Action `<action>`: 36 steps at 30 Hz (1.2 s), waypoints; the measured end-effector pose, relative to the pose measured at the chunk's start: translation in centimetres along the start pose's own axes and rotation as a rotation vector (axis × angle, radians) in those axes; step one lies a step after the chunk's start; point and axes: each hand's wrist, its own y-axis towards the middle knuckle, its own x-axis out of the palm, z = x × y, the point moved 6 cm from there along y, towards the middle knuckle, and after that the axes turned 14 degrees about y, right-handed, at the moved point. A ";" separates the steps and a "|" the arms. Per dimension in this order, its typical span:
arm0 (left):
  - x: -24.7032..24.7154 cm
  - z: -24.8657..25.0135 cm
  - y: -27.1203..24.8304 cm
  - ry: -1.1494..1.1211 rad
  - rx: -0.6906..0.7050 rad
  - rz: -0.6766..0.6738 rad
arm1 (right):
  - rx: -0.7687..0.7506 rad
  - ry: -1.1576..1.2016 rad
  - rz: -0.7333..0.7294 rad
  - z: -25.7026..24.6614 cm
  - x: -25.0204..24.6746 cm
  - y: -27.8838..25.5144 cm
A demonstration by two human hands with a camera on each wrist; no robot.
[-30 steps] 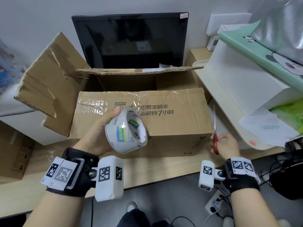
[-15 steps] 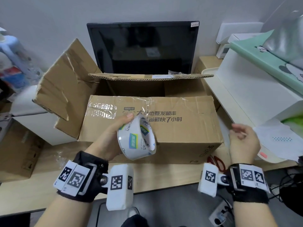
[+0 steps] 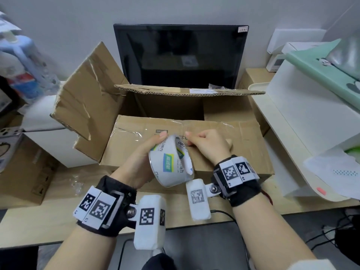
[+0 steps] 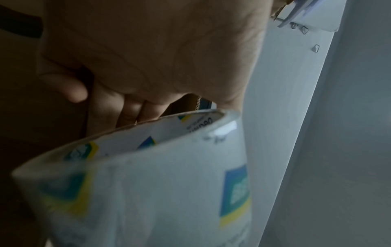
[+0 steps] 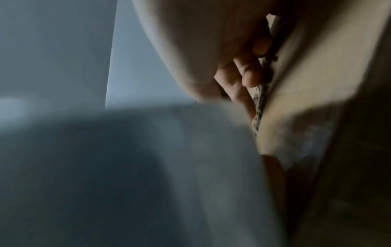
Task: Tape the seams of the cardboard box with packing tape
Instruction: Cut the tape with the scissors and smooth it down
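wood desk (image 3: 35,221), white wall (image 3: 78,20), blk monitor (image 3: 181,55)

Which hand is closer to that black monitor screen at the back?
Right, slightly. The right hand reaches over the brown cardboard box below the black monitor screen; the left hand grips the white tape roll nearer the person.

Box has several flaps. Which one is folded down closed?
The near flap with the black printing, lying flat under both hands. The left flap stands up and outward, and the far flap sticks out level, leaving the box open behind.
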 end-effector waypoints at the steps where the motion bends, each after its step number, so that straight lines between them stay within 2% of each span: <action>1: -0.1 0.0 0.0 -0.006 -0.002 0.010 | 0.006 0.015 0.000 0.1 0.2 0.1; 8: 0.3 0.3 0.0 -0.061 0.012 -0.066 | 0.017 0.096 0.012 0.6 0.4 0.5; 11: -0.2 0.4 0.0 -0.113 0.037 -0.071 | 0.020 0.113 0.010 0.9 0.6 0.5; 22: -0.8 -0.3 0.1 -0.162 -0.003 -0.060 | 0.024 0.109 0.008 0.6 0.3 0.2; 28: -0.3 0.1 -0.1 -0.125 0.025 -0.080 | -0.040 0.036 -0.006 0.1 -0.5 -0.4; 30: -0.2 0.2 -0.2 -0.084 0.033 -0.075 | -0.075 0.114 0.076 0.6 -2.4 -0.8; 31: -0.1 0.2 -0.3 -0.055 0.037 -0.077 | -0.096 0.162 0.170 1.2 -4.1 -1.1; 34: 0.3 0.2 -0.5 0.062 0.029 -0.066 | -0.156 0.239 0.626 4.3 -11.1 -3.6; 36: 0.5 0.0 -0.7 0.181 -0.014 -0.036 | -0.103 0.284 0.870 7.8 -14.7 -5.8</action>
